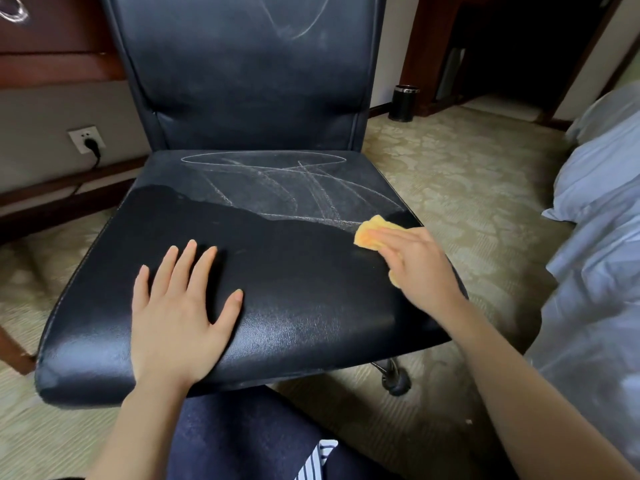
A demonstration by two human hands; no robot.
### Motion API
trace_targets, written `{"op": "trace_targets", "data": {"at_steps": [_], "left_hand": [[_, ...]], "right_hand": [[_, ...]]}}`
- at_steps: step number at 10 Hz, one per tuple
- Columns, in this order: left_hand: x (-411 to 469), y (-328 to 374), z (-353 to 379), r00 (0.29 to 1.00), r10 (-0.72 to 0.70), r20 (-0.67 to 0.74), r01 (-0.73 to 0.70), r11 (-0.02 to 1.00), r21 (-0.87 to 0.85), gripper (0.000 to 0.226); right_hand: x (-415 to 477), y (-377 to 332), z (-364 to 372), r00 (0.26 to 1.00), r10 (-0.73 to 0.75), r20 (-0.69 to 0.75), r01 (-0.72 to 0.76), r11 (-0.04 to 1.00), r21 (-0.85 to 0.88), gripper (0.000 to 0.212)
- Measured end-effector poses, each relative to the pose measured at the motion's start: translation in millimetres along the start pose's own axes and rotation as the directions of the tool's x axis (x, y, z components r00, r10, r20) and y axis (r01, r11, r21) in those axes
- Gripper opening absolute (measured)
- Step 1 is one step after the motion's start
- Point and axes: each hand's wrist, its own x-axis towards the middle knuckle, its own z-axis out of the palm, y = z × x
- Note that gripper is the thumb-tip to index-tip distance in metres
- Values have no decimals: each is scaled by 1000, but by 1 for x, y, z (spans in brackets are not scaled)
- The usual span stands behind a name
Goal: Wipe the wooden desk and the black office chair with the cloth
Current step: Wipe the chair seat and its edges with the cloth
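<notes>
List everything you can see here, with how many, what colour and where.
office chair: one, black, centre
scribble marks: several, white, rear of the seat, more on the backrest
cloth: one, orange, seat's right edge
wooden desk: one, dark brown, upper left
wall socket: one, white, left wall, black plug in it
bin: one, black, on the floor behind the chair
carpet: one, beige patterned, floor
bedding: one heap, white, right edge
left hand: one, flat on the seat's front
right hand: one, pressing on the cloth
</notes>
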Motion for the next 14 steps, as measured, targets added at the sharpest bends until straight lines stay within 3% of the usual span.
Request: {"op": "trace_targets", "data": {"at_steps": [2,5,7,8,11,13,14], "left_hand": [[1,1,-1,1000,-3,6,3,1000,11,69],[-1,6,0,1000,-16,2,16,999,29,67],[-1,5,0,1000,-24,4,24,999,41,68],[-1,6,-1,1000,-21,-4,21,999,36,68],[-1,6,-1,1000,-21,7,20,999,45,68],[-1,6,-1,1000,-23,1,23,999,30,68],[0,6,-1,1000,-28,-2,28,999,21,68]], "right_hand": [[57,68,13,971,221,91,-218,975,-33,35],[119,51,27,951,271,146,-261,962,-84,34],[101,14,24,955,191,227,-177,981,-82,38],[73,-14,11,964,72,257,-66,997,-30,36],[-27,-82,9,990,-134,35,127,980,154,34],[-50,-85,24,951,-288,-110,297,952,72,34],[-37,-78,23,967,-221,-124,227,973,33,32]]}}
